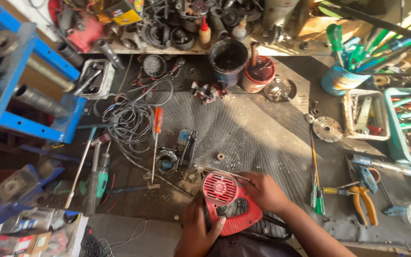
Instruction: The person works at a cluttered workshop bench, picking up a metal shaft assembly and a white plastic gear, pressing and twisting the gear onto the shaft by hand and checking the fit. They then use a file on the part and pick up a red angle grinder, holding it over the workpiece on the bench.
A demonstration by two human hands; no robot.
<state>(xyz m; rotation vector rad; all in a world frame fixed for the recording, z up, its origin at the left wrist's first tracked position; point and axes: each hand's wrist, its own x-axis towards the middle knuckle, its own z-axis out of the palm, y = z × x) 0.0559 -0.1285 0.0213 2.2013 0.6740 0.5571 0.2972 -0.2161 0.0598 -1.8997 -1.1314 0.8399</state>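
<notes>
A red power-tool housing (224, 200) with a round vented end lies on the dark ribbed mat (258, 128) near the bottom middle. My left hand (197, 229) grips its near side from below. My right hand (262, 190) rests on its right side, fingers curled over the casing. A black cable (277, 227) curls out from under the tool. Just beyond it lie a small ring-shaped part (220, 156), a black and blue motor part (186, 145) and an orange-handled screwdriver (156, 143).
A coil of grey wire (129, 121) and a green drill (102, 173) lie at left beside a blue metal frame (20, 90). Pliers (363, 197) and screwdrivers (317, 190) lie at right. A black bucket (228, 59), a red tub (259, 74) and trays of tools (365, 114) stand behind.
</notes>
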